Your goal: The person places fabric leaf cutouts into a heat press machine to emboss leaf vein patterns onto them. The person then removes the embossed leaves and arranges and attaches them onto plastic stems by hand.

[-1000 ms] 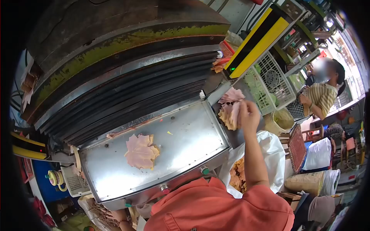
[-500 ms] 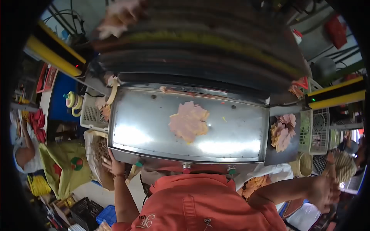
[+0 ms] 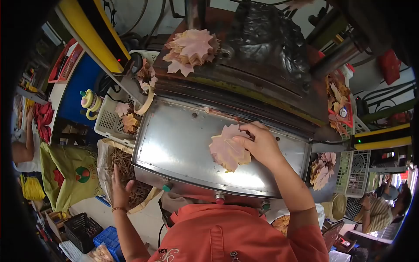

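My right hand (image 3: 264, 146) is closed on the right edge of a small pile of pinkish maple leaf cutouts (image 3: 228, 148), its thumb over the top leaf. The leaves lie on or just above a shiny metal tray (image 3: 174, 139); I cannot tell which. My left hand (image 3: 121, 188) hangs off the tray's front left corner, fingers spread and holding nothing. Below it is a white sack (image 3: 104, 168) with brown stringy scraps. A green button (image 3: 166, 187), a red button (image 3: 220, 199) and another green button (image 3: 266, 204) line the tray's front.
Behind the tray stands a heavy press (image 3: 257, 94) with stacked leaves (image 3: 192, 48) on top. Yellow-black sensor bars (image 3: 94, 35) flank it. Leaf scraps lie in a white basket (image 3: 107, 118) at left; more leaves (image 3: 323, 170) sit at right. Other people are at both sides.
My right hand has come in from the far right and taken hold of the leaf pile. My left hand has left the tray's corner. The blurred press part now appears sharp.
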A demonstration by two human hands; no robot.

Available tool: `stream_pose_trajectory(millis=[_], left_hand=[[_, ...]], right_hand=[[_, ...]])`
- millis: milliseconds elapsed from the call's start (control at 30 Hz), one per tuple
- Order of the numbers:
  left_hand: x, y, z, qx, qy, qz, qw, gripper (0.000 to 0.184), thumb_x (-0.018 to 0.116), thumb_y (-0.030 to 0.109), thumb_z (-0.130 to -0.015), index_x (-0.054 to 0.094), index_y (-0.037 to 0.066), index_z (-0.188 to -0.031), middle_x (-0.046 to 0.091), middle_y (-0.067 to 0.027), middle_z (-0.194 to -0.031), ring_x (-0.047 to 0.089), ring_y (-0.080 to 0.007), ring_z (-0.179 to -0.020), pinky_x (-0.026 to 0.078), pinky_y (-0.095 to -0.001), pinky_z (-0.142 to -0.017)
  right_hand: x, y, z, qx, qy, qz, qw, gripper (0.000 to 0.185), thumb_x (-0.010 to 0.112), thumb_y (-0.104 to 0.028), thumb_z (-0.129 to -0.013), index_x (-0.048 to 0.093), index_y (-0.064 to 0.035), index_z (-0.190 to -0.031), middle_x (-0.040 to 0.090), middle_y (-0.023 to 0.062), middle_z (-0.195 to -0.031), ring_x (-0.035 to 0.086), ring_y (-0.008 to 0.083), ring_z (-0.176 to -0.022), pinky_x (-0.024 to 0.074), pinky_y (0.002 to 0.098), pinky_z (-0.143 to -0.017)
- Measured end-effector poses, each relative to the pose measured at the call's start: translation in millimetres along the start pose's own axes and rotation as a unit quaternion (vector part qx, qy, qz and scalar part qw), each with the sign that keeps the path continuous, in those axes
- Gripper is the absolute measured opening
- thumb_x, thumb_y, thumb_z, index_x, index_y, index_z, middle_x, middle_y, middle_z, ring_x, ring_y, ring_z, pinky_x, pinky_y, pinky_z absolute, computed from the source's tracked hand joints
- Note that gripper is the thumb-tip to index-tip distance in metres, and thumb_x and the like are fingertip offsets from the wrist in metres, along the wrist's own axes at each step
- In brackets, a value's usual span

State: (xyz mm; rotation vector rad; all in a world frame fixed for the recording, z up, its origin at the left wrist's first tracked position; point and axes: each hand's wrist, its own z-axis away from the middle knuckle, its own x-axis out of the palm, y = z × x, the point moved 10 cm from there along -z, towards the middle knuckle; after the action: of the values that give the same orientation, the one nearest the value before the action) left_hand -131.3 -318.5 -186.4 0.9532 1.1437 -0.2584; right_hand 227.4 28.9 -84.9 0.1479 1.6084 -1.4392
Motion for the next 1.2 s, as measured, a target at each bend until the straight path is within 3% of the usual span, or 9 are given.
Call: stream_pose_trajectory(millis=[100,233,267,333,467,567,733,1000,1200], left_hand=[[-13.0,-26.7,5.5,-0.034,-0.075,-0.018,0.996,0.086,0.068,0.016,-0.081,0.015,0.019,-0.149,0.050,-0.0221,-0.132,0.050,-0.0411,-0.117,0.047,-0.0422,-0.088],[-54.2,24.8,-3.7,-0.189,-0.174,-0.218,0.942,0.052,0.066,0.021,-0.083,0.050,0.009,-0.131,0.065,-0.0202,-0.107,0.063,-0.0365,-0.093,0.050,-0.0431,-0.075],[-67.8,59.0,-15.0,-0.142,-0.098,-0.146,0.974,0.032,0.066,0.017,-0.083,0.062,0.002,-0.111,0.067,-0.0167,-0.098,0.065,-0.0300,-0.082,0.050,-0.0391,-0.070],[-78.2,150.7,-32.3,-0.025,-0.016,0.140,0.990,0.025,0.065,0.011,-0.084,0.063,-0.001,-0.105,0.066,-0.0137,-0.092,0.064,-0.0243,-0.078,0.049,-0.0325,-0.069],[-29.0,327.2,-42.9,0.262,-0.141,0.280,0.913,0.039,0.070,0.018,-0.081,0.060,0.003,-0.116,0.061,-0.0118,-0.105,0.057,-0.0214,-0.098,0.047,-0.0303,-0.077],[25.2,385.2,-45.9,0.300,-0.257,0.267,0.879,0.051,0.074,0.025,-0.075,0.058,0.004,-0.119,0.058,-0.0117,-0.106,0.056,-0.0255,-0.095,0.047,-0.0322,-0.079],[72.9,395.1,-46.2,0.359,-0.164,0.162,0.905,0.041,0.076,0.020,-0.070,0.063,0.005,-0.107,0.056,-0.0129,-0.092,0.057,-0.0299,-0.085,0.047,-0.0353,-0.075],[77.6,393.4,-53.7,0.373,-0.125,0.176,0.902,0.033,0.076,0.021,-0.068,0.063,0.011,-0.096,0.058,-0.0073,-0.094,0.054,-0.0272,-0.092,0.043,-0.0369,-0.082],[81.5,390.4,-51.9,0.368,-0.116,0.150,0.910,0.025,0.074,0.023,-0.071,0.063,0.015,-0.092,0.058,-0.0015,-0.093,0.053,-0.0242,-0.090,0.043,-0.0365,-0.079]], right_hand=[[-9.6,-11.0,1.9,-0.085,0.047,0.031,0.995,0.023,0.070,-0.020,-0.080,0.067,-0.0037,-0.096,0.063,0.0074,-0.090,0.059,0.0219,-0.085,0.0478,0.0314,-0.074],[-22.6,1.8,4.4,-0.064,0.044,-0.043,0.996,0.018,0.065,-0.016,-0.084,0.065,-0.0040,-0.096,0.064,0.0075,-0.091,0.059,0.0235,-0.086,0.0468,0.0322,-0.076],[-26.3,4.9,6.0,-0.030,0.033,-0.079,0.996,0.016,0.064,-0.014,-0.084,0.064,-0.0031,-0.096,0.064,0.0081,-0.090,0.059,0.0230,-0.085,0.0464,0.0319,-0.076],[-36.5,4.0,10.3,0.005,0.023,-0.140,0.990,0.015,0.064,-0.014,-0.084,0.063,-0.0017,-0.094,0.063,0.0088,-0.087,0.058,0.0230,-0.082,0.0458,0.0312,-0.074],[-52.0,-29.6,16.9,-0.077,0.000,-0.149,0.986,0.014,0.063,-0.013,-0.085,0.061,-0.0002,-0.092,0.061,0.0101,-0.081,0.057,0.0237,-0.075,0.0452,0.0306,-0.068],[-62.4,-59.9,26.9,-0.204,0.019,-0.025,0.979,0.012,0.062,-0.012,-0.086,0.061,-0.0005,-0.090,0.059,0.0104,-0.079,0.056,0.0244,-0.070,0.0446,0.0312,-0.064],[-75.3,-23.2,40.2,-0.092,-0.091,-0.071,0.989,0.010,0.068,-0.011,-0.080,0.063,-0.0028,-0.082,0.060,0.0085,-0.076,0.055,0.0241,-0.069,0.0440,0.0330,-0.065],[-61.2,-55.1,25.1,-0.196,-0.162,-0.053,0.966,0.011,0.073,-0.012,-0.074,0.069,-0.0068,-0.083,0.062,0.0067,-0.076,0.057,0.0240,-0.074,0.0455,0.0338,-0.067],[-51.5,-40.3,26.3,-0.164,-0.121,0.005,0.979,0.014,0.075,-0.012,-0.071,0.069,-0.0056,-0.082,0.063,0.0080,-0.078,0.059,0.0267,-0.073,0.0464,0.0356,-0.067]])
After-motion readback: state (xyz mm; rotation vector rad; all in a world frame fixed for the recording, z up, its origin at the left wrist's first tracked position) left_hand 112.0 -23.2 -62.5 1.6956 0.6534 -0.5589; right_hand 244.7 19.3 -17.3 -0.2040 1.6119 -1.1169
